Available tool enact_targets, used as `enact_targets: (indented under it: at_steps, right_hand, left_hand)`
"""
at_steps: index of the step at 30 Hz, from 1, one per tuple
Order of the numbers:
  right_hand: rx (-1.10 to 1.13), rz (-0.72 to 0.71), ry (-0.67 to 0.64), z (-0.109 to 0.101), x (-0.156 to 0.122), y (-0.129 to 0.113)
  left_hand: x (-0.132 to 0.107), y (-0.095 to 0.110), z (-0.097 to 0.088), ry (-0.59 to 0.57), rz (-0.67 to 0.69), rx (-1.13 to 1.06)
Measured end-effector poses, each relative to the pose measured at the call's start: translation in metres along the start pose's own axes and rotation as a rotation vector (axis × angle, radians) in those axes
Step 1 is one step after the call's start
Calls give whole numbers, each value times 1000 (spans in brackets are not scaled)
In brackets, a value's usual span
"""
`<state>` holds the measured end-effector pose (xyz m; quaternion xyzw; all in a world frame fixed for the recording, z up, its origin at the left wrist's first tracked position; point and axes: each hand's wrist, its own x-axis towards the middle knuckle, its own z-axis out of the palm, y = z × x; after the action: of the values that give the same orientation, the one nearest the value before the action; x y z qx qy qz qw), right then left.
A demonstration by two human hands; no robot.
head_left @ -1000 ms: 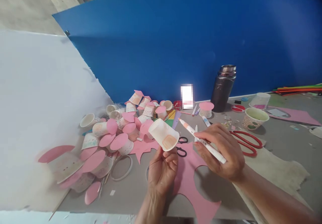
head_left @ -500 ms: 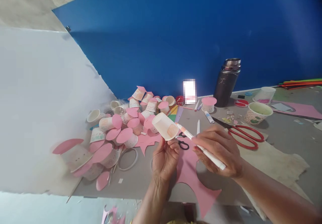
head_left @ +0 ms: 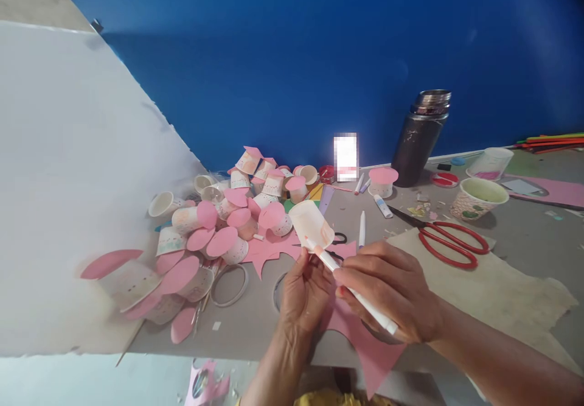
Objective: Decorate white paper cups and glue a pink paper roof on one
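Observation:
Tilted above the table, a white paper cup bears a peach-coloured patch on its side. My left hand holds it from below near its rim, palm up and fingers curled. In my right hand is a white marker pen, gripped like a pencil. Its peach-tinted tip end meets the cup's side, by the lower left part. Beneath my hands lies a cut sheet of pink paper. Small black-handled scissors are partly hidden behind the cup.
Many cups with pink paper discs crowd the left. A tape roll lies near them. Red-handled scissors rest on a beige cloth at right. Behind stand a dark flask and a patterned paper cup.
The cup has turned, so its peach patch now sits farther right. The marker tip has moved down and left onto a paler part of the cup.

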<state>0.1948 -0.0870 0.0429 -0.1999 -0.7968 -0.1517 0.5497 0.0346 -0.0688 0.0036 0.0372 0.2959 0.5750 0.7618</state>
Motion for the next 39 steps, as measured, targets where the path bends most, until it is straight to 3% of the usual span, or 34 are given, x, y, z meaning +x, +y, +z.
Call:
enact_targets:
  at_steps: [4,16,39]
  right_hand:
    - [15,37,-21,1,-2,3]
    - [-60,19,-16,1,1,10]
    - [-127,67,-55,1,0,12]
  left_hand:
    - [-1,-4,1,90,-28,-98]
    - [-3,-9,2,18,55,-24]
    - [-4,-9,-1,20,51,-6]
